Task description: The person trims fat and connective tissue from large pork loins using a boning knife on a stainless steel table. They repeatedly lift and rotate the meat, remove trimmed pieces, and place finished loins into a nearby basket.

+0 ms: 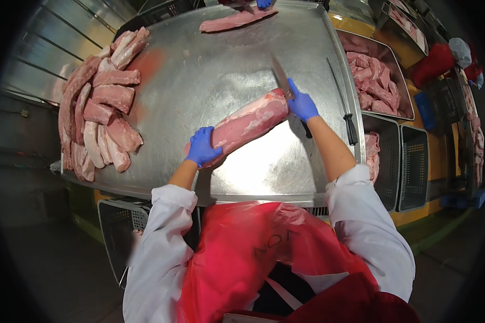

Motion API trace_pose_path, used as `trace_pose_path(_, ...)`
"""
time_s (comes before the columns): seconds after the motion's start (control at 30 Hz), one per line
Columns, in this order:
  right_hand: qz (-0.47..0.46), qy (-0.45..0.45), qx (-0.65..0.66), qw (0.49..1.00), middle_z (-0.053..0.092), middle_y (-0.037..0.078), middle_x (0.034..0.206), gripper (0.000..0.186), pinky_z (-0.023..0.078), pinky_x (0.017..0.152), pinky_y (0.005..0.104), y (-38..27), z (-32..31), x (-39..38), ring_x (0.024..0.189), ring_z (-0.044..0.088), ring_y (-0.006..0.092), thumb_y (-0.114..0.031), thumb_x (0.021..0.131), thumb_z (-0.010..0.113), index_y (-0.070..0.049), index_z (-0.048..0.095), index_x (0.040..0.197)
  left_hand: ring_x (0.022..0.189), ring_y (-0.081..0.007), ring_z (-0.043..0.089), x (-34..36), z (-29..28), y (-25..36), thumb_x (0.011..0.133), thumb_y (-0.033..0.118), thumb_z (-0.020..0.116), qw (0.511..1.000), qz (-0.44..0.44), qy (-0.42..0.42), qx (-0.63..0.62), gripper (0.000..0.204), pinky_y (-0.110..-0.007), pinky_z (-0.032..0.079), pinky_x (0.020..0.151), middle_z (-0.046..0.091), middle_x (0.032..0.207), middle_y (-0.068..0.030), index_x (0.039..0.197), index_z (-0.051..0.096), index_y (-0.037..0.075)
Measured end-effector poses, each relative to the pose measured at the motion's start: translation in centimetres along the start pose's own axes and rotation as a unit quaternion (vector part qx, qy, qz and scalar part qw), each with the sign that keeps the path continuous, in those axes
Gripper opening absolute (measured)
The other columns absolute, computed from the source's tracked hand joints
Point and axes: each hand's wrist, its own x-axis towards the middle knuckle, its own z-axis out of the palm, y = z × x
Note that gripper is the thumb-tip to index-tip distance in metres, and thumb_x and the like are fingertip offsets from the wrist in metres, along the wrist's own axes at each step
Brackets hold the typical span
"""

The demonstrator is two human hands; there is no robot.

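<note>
A long piece of pork loin (253, 123) lies slantwise on the steel table (199, 75), pale fat streaking its upper side. My left hand (202, 148), in a blue glove, is closed over the loin's near left end. At the far right end, my blue-gloved right hand (303, 103) grips a knife (279, 74). Its blade points up and away, beside the end of the loin; whether it touches the meat I cannot tell. The dark end of the handle shows below my right hand. A sharpening steel (351, 130) with a black handle lies along the table's right edge.
Several cut loins (99, 102) are heaped at the table's left. Across the table, another person's gloved hand (264, 3) is by a meat strip (237, 21). Right of the table stand a metal tub (407, 102) of meat and dark crates (414, 161). Another crate (113, 226) sits lower left.
</note>
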Motion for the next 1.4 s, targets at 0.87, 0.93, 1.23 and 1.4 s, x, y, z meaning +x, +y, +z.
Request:
trace_pose_path(0.87, 0.19, -0.189, 0.244, 0.932, 0.061, 0.005, 0.066, 0.085, 0.049, 0.049, 0.0291, -8.6, -5.8, -22.6, 0.051, 0.056, 0.0111, -0.004, 0.091, 0.056, -0.029, 0.015, 0.161, 0.095, -0.0389, 0.056, -4.0, -1.2, 0.8, 0.068, 0.039, 0.073, 0.993, 0.094, -0.057, -0.051, 0.056, -0.051, 0.044, 0.088, 0.057, 0.101, -0.0207, 0.107, 0.057, 0.002)
trace_pose_path(0.93, 0.208, -0.096, 0.249, 0.941, 0.06, 0.006, 0.064, 0.085, 0.05, 0.049, 0.0288, -6.6, -7.6, -22.2, 0.05, 0.056, 0.0113, -0.004, 0.09, 0.055, -0.027, 0.014, 0.161, 0.088, -0.0381, 0.058, -1.3, -1.7, 1.6, 0.071, 0.043, 0.073, 0.991, 0.105, -0.053, -0.062, 0.052, -0.049, 0.047, 0.081, 0.058, 0.095, -0.0199, 0.099, 0.059, 0.002)
trace_pose_path(1.23, 0.189, 0.061, 0.366, 0.909, 0.065, 0.006, 0.081, 0.082, 0.051, 0.05, 0.0268, -4.0, -4.7, -17.2, 0.059, 0.059, 0.0099, -0.001, 0.093, 0.054, -0.022, 0.015, 0.161, 0.1, -0.0404, 0.067, 18.1, 0.0, 17.5, 0.083, 0.029, 0.066, 0.991, -0.059, -0.052, -0.108, 0.037, -0.043, 0.054, 0.087, 0.069, 0.102, -0.0258, 0.101, 0.068, -0.002)
trace_pose_path(1.4, 0.11, 0.023, 0.256, 0.96, 0.068, 0.022, 0.08, 0.079, 0.052, 0.06, 0.0423, -2.9, -0.9, -15.2, 0.063, 0.068, 0.0327, -0.015, 0.093, 0.055, -0.019, 0.013, 0.16, 0.089, -0.0404, 0.07, 19.9, 1.2, 13.4, 0.076, 0.027, 0.071, 0.992, -0.024, -0.051, -0.112, 0.033, -0.043, 0.056, 0.078, 0.07, 0.09, -0.0275, 0.088, 0.072, -0.004)
